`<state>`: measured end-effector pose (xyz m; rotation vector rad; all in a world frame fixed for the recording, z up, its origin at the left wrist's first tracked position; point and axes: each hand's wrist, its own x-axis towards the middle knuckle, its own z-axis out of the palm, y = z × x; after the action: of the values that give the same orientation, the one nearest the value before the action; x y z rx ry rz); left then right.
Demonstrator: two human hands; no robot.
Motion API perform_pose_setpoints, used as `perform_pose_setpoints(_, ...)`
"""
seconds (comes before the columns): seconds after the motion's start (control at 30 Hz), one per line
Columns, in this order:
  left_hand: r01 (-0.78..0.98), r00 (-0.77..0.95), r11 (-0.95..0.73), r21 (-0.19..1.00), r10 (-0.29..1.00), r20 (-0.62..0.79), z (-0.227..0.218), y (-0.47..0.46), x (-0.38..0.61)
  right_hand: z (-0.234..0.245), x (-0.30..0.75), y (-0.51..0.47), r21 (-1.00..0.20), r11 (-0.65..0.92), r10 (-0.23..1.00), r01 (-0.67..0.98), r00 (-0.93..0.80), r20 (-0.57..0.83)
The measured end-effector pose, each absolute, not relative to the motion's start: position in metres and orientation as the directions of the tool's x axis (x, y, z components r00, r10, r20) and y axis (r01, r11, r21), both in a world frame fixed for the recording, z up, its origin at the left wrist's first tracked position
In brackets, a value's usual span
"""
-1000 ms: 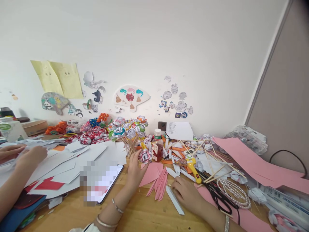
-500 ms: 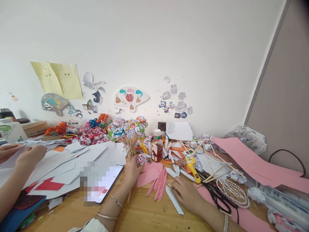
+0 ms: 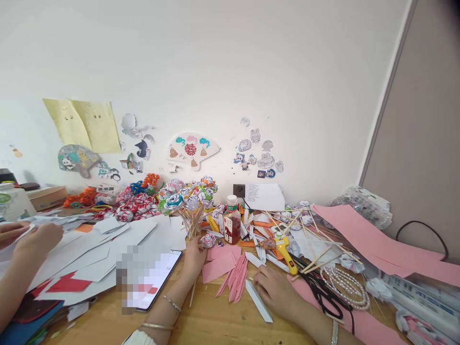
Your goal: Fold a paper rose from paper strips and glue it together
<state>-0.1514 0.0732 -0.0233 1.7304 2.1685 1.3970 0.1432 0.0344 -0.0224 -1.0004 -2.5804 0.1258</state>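
My left hand (image 3: 195, 258) is closed near the middle of the table, beside the bundle of wooden sticks. It grips a paper flower (image 3: 208, 240) of white paper with pink and dark streaks; a thin stick (image 3: 192, 293) shows below the hand. The fingers partly hide the join. My right hand (image 3: 273, 286) rests on the table with loosely bent fingers and nothing visible in them. White folded paper strips (image 3: 259, 302) lie by its fingertips. Between the hands are pink folded strips (image 3: 235, 280) and pink paper sheets (image 3: 220, 268).
Paper flowers on sticks (image 3: 189, 194) stand at the back. A bottle of red-brown contents (image 3: 232, 225), a yellow glue gun (image 3: 286, 254), black scissors (image 3: 328, 302) and pearl strings (image 3: 354, 287) lie beyond and right. A phone (image 3: 163, 278) is left. Another person's hands (image 3: 39, 239) hold paper far left.
The camera view has shifted slightly. The paper flower in my left hand has tilted a little, and my right hand has stayed in place. The other person's hands have moved slightly.
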Motion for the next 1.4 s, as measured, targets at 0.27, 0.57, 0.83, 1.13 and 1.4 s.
perform_pose_setpoints(0.27, 0.857, -0.179, -0.072, 0.511, 0.888, 0.424, -0.013, 0.052, -0.124, -0.020, 0.141, 0.031, -0.166, 0.731, 0.675, 0.662, -0.668, 0.313)
perform_pose_setpoints(0.57, 0.937, 0.008, -0.106, 0.331, 0.959, 0.283, -0.013, 0.036, -0.097, -0.020, 0.141, 0.033, -0.162, 0.731, 0.675, 0.663, -0.667, 0.316)
perform_pose_setpoints(0.83, 0.958, 0.037, -0.107, 0.265, 0.966, 0.256, -0.001, 0.037, -0.099, -0.020, 0.141, 0.033, -0.143, 0.707, 0.696, 0.693, -0.646, 0.314)
perform_pose_setpoints(1.13, 0.963, -0.039, -0.056, 0.265, 0.940, 0.339, 0.010, 0.031, -0.096, -0.015, 0.143, 0.035, -0.200, 0.612, 0.780, 0.765, -0.543, 0.312)
perform_pose_setpoints(1.4, 0.942, 0.030, -0.160, 0.296, 0.916, 0.400, 0.005, 0.033, -0.098, -0.010, 0.140, 0.019, -0.268, 0.770, 0.637, 0.579, -0.720, 0.276)
